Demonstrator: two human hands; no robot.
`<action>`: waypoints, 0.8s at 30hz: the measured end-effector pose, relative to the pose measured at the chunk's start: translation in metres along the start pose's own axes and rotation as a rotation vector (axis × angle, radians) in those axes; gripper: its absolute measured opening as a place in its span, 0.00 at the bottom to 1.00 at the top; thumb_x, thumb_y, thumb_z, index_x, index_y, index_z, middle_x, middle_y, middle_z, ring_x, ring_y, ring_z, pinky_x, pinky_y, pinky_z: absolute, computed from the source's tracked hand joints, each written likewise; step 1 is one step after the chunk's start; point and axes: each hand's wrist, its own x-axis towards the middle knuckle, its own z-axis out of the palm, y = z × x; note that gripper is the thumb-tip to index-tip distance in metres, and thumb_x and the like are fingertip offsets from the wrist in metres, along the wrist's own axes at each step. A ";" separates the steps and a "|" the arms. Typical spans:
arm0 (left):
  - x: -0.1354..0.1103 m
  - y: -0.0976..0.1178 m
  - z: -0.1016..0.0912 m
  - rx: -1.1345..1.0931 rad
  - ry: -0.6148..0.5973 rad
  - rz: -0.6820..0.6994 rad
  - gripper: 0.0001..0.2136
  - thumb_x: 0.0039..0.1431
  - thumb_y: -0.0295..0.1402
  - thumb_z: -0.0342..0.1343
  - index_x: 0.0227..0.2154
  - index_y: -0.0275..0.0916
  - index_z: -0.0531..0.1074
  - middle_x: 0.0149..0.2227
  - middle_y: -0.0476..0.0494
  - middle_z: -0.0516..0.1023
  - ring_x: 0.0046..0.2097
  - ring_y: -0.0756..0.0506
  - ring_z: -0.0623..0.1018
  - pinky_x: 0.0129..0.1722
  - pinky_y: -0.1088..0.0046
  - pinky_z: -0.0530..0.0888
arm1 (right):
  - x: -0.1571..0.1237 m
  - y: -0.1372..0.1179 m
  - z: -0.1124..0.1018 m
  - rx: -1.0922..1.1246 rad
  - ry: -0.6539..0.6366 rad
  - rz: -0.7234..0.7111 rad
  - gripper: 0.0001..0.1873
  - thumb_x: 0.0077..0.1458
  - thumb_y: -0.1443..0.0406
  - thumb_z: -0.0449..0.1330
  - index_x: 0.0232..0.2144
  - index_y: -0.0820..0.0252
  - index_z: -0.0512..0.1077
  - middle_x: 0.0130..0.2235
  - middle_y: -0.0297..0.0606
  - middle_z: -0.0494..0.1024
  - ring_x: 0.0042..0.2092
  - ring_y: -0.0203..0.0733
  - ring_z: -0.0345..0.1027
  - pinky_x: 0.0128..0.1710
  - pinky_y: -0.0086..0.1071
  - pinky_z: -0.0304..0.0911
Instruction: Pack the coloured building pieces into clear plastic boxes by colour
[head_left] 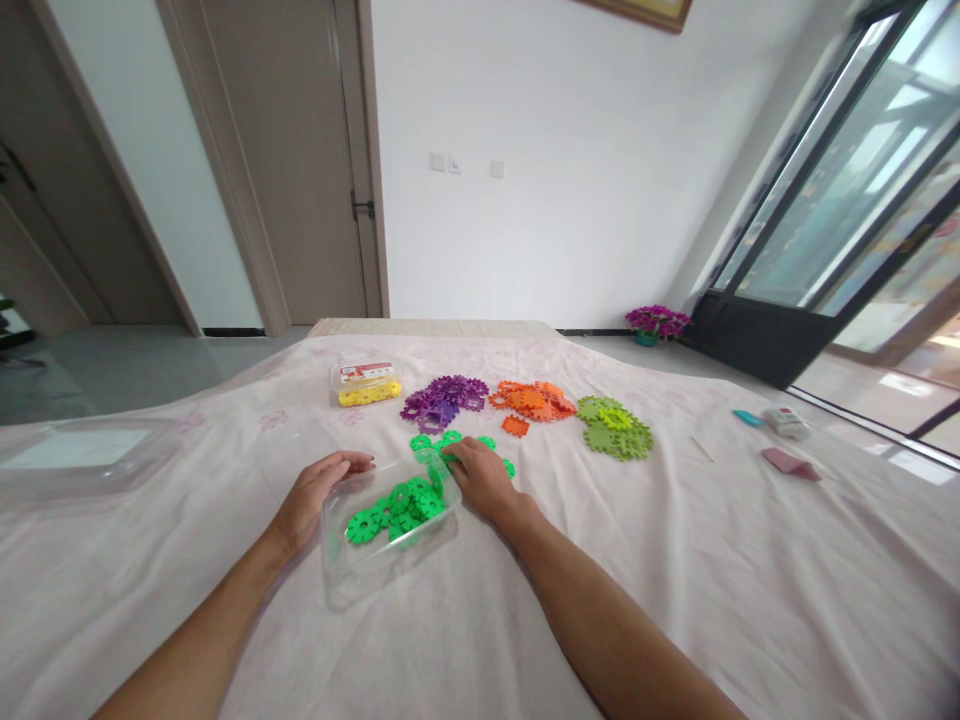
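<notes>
A clear plastic container point(390, 560) stands tilted slightly on the cloth in front of me, with several bright green gear-shaped discs point(405, 510) inside. My left hand point(319, 492) grips its left wall, thumb and fingers at the rim. At the far right corner of the container, my right hand point(480, 475) curls its fingers down on a green disc point(448, 440), partly hidden by the fingers. More loose green discs point(421, 442) lie on the cloth just behind the container and around the right hand.
Behind lie piles of purple pieces point(450, 395), orange pieces point(536, 400) and yellow-green pieces point(619, 435). A lidded box of yellow pieces point(367, 385) is at back left, a clear lid-like container point(82, 450) far left. Small items, including a pink cloth piece point(790, 464), lie right.
</notes>
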 end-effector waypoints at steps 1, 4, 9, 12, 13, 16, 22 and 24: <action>0.000 0.000 0.000 -0.001 0.001 -0.003 0.19 0.55 0.46 0.59 0.40 0.35 0.79 0.46 0.34 0.81 0.49 0.36 0.79 0.51 0.59 0.73 | 0.000 0.000 0.000 0.006 0.002 -0.004 0.12 0.63 0.66 0.55 0.47 0.54 0.74 0.45 0.38 0.76 0.47 0.40 0.68 0.45 0.29 0.58; 0.000 0.001 0.001 -0.002 0.005 -0.010 0.19 0.55 0.46 0.60 0.40 0.34 0.79 0.45 0.34 0.81 0.48 0.36 0.79 0.51 0.59 0.73 | 0.000 0.001 0.003 0.024 0.020 -0.025 0.13 0.63 0.67 0.55 0.47 0.54 0.74 0.45 0.38 0.77 0.48 0.40 0.68 0.46 0.29 0.58; 0.000 0.002 0.001 0.001 0.011 -0.011 0.19 0.55 0.46 0.59 0.40 0.34 0.79 0.46 0.33 0.80 0.49 0.35 0.78 0.50 0.59 0.73 | 0.000 0.005 0.007 0.034 0.071 0.021 0.12 0.61 0.66 0.57 0.46 0.53 0.75 0.45 0.37 0.79 0.48 0.43 0.68 0.49 0.32 0.58; 0.000 0.002 0.001 -0.001 0.014 -0.010 0.20 0.54 0.46 0.60 0.40 0.34 0.80 0.47 0.33 0.80 0.49 0.35 0.79 0.50 0.60 0.74 | 0.002 0.007 0.007 0.130 0.167 0.057 0.12 0.60 0.66 0.57 0.45 0.54 0.76 0.45 0.38 0.80 0.48 0.43 0.68 0.51 0.34 0.59; 0.000 0.002 0.001 -0.002 0.015 -0.010 0.20 0.53 0.46 0.60 0.40 0.34 0.80 0.47 0.33 0.80 0.49 0.35 0.79 0.50 0.60 0.74 | 0.003 0.006 0.007 0.192 0.221 0.064 0.12 0.60 0.65 0.57 0.45 0.54 0.76 0.45 0.38 0.80 0.48 0.43 0.69 0.51 0.34 0.60; 0.000 0.002 0.001 -0.001 0.018 -0.012 0.20 0.53 0.47 0.61 0.39 0.35 0.80 0.47 0.33 0.80 0.49 0.36 0.79 0.49 0.61 0.74 | 0.005 -0.005 0.005 0.423 0.404 0.110 0.11 0.59 0.64 0.58 0.43 0.55 0.76 0.43 0.37 0.80 0.44 0.42 0.71 0.49 0.35 0.64; 0.000 0.005 0.002 -0.013 0.021 -0.029 0.20 0.53 0.47 0.61 0.39 0.34 0.80 0.46 0.33 0.81 0.49 0.35 0.79 0.51 0.58 0.73 | 0.004 -0.042 -0.001 0.713 0.425 0.098 0.11 0.54 0.62 0.60 0.39 0.57 0.78 0.35 0.35 0.80 0.32 0.38 0.70 0.36 0.31 0.66; -0.001 0.007 0.003 -0.012 0.029 -0.033 0.20 0.52 0.47 0.61 0.39 0.34 0.80 0.45 0.34 0.81 0.49 0.35 0.79 0.52 0.58 0.73 | 0.002 -0.048 -0.003 0.720 0.348 0.054 0.10 0.53 0.63 0.61 0.38 0.57 0.78 0.33 0.34 0.80 0.33 0.37 0.70 0.36 0.31 0.65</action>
